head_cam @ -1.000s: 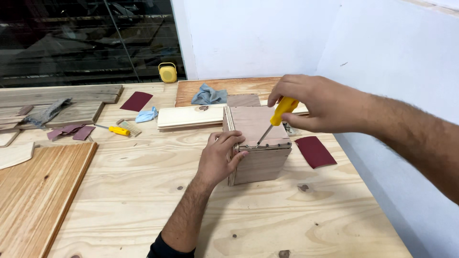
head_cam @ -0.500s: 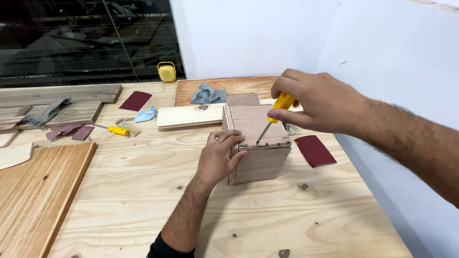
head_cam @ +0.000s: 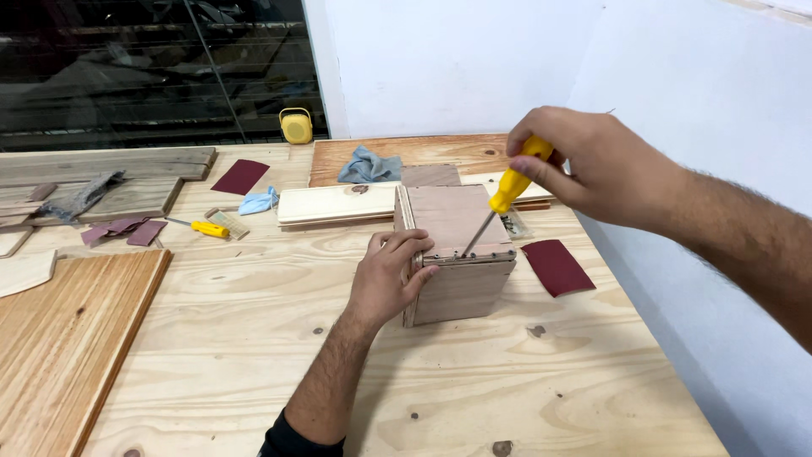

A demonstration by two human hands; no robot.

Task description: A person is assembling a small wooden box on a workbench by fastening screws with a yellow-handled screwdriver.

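A small plywood box [head_cam: 461, 262] stands on the plywood workbench [head_cam: 254, 355], right of centre. My left hand [head_cam: 389, 275] grips its left front corner, fingers curled over the top edge. My right hand [head_cam: 584, 165] holds a yellow-handled screwdriver [head_cam: 507, 190] above the box. The tool slants down to the left, and its metal tip rests on the box's top near the front edge, where a row of small screw heads runs.
A dark red sandpaper sheet [head_cam: 556, 267] lies right of the box, near the white wall. Behind the box lie a pale board [head_cam: 338, 203], a grey-blue rag [head_cam: 368, 167] and a reddish board. Further left: a second yellow screwdriver [head_cam: 205, 228], sandpaper pieces, planks, a yellow tape measure [head_cam: 296, 126].
My right hand with the screwdriver has turned slightly and shifted a little up and to the right. My left hand and the box have stayed put.
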